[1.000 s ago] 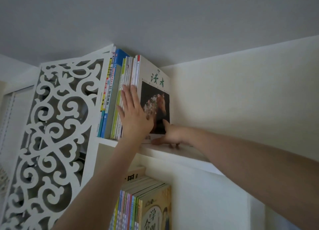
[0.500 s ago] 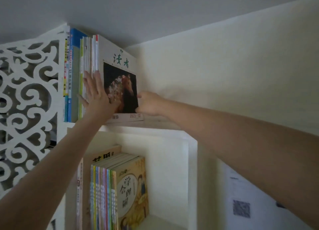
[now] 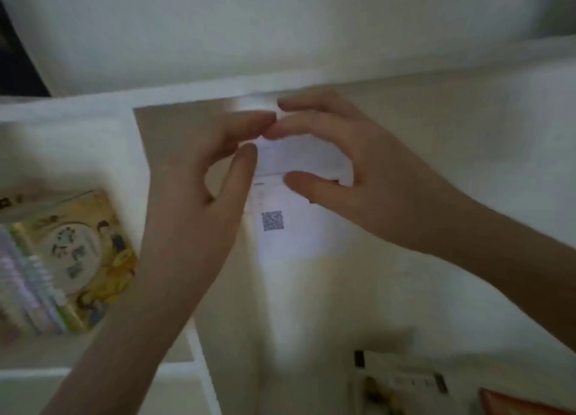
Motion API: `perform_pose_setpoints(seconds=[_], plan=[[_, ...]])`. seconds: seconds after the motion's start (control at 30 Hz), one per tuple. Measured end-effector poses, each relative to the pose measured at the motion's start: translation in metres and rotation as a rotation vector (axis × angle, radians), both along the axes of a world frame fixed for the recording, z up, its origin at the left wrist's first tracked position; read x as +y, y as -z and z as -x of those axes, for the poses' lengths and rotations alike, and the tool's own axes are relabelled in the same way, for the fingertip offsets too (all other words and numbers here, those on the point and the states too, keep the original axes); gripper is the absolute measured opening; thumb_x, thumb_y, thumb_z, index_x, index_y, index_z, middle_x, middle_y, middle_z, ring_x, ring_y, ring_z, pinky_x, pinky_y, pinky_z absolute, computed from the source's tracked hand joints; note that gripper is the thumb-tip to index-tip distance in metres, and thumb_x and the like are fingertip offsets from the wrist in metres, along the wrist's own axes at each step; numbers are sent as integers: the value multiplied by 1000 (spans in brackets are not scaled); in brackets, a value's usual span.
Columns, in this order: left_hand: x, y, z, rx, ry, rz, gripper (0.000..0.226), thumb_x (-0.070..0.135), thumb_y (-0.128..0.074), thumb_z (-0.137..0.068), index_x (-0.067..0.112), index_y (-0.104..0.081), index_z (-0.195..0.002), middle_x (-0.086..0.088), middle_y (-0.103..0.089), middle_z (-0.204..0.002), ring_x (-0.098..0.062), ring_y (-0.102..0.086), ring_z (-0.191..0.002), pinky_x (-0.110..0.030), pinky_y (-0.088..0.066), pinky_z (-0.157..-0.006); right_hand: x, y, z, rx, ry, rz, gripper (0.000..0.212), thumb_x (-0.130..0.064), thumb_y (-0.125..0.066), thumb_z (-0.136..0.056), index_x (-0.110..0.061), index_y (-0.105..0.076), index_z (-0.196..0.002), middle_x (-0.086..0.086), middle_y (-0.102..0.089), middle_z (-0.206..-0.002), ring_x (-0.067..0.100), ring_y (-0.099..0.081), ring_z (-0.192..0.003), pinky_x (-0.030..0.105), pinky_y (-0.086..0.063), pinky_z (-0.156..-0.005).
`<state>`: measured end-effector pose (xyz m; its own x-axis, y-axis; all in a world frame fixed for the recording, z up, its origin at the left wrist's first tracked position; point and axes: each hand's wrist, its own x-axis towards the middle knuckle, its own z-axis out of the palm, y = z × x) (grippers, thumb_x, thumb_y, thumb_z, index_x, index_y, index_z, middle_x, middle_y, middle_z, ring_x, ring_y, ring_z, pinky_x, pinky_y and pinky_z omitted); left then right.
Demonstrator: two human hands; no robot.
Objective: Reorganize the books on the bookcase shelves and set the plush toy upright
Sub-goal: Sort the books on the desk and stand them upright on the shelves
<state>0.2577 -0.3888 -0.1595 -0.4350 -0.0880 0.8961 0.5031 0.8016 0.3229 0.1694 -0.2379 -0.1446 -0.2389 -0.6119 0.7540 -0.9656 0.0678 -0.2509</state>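
The view is blurred. My left hand (image 3: 199, 202) and my right hand (image 3: 352, 171) hang in mid-air in front of the white bookcase (image 3: 93, 109), below its top shelf. Their fingers are loosely curved, the fingertips nearly meet, and neither holds anything. A row of upright books (image 3: 71, 258), fronted by a yellow illustrated cover, stands in the lower compartment at the left. The top-shelf books and the plush toy are out of view.
A white paper sheet with a QR code (image 3: 274, 224) is stuck on the surface behind my hands. At the bottom right lie more books (image 3: 402, 383) and the corner of an orange object (image 3: 523, 403). A white divider edge (image 3: 199, 358) runs down at bottom centre.
Both hands have left the top-shelf books and come down together in front of me. The view has dropped from the top shelf to the compartment below.
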Motion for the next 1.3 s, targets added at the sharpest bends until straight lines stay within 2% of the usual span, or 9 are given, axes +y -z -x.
perform_pose_setpoints(seconds=[0.23,0.37,0.5,0.67,0.87,0.97,1.07,1.13,1.3], plan=[[66,193,86,-811,275,-211,32,10,-52,-95,38,-58,-111,17,-65,-110,0,-60,-105,-11,-47,-87,101,209,52,-753,341,-210,36,-36,-65,-86,-36,-57,-122,-18,-36,-140,-2,-43,-123,11,-36,-95],[83,298,121,-1187,184,-381,32,20,-52,-96,19,-46,-127,12,-48,-120,-6,-50,-106,-2,-39,-72,133,314,62,-1131,554,-159,60,-39,-63,-88,-29,-38,-140,-9,-29,-146,9,-35,-130,22,-33,-97],[91,380,122,-1419,127,-623,86,72,-59,-72,16,-38,-134,4,-47,-133,-19,-52,-117,-40,-46,-99,138,389,53,-1505,686,-221,93,-46,-67,-83,-16,-11,-152,4,-18,-156,22,-25,-141,40,-27,-114],[106,399,116,-1423,-35,-856,87,56,-63,-80,21,-21,-148,-7,-40,-143,-31,-46,-126,-46,-39,-103,137,415,42,-1717,643,-98,73,-36,-67,-86,-13,-27,-143,-3,-50,-119,9,-50,-100,17,-44,-78],[112,406,115,-1356,-84,-844,71,42,-63,-85,21,-28,-143,-4,-48,-132,-31,-52,-117,-43,-43,-95,139,430,38,-1733,597,34,61,-32,-71,-83,-17,-40,-134,-10,-58,-110,-2,-58,-91,10,-48,-62],[114,408,114,-1317,-127,-649,67,43,-59,-87,19,-29,-142,-8,-40,-140,-34,-41,-129,-46,-40,-99,142,436,38,-1745,574,98,60,-30,-72,-83,-17,-42,-133,-9,-59,-112,-4,-59,-91,8,-49,-62],[128,410,118,-1286,-385,-171,79,35,-54,-91,8,-9,-150,-18,-2,-157,-32,1,-145,-54,-1,-115,148,441,42,-1774,539,112,65,-38,-73,-80,-19,-42,-134,-7,-59,-118,-2,-60,-95,13,-52,-68],[142,404,122,-1091,-405,80,78,14,-61,-87,7,-16,-150,-22,-5,-156,-36,4,-144,-50,18,-111,152,442,44,-1788,522,87,77,-50,-75,-73,-18,-43,-136,-7,-59,-122,3,-61,-101,22,-55,-80],[206,393,149,-1159,1,51,54,6,-56,-90,13,-40,-141,-11,-31,-151,-27,-24,-141,-37,-14,-116,191,439,57,-1711,581,91,62,-41,-65,-86,-22,-40,-140,-8,-44,-137,10,-46,-124,23,-42,-96]])
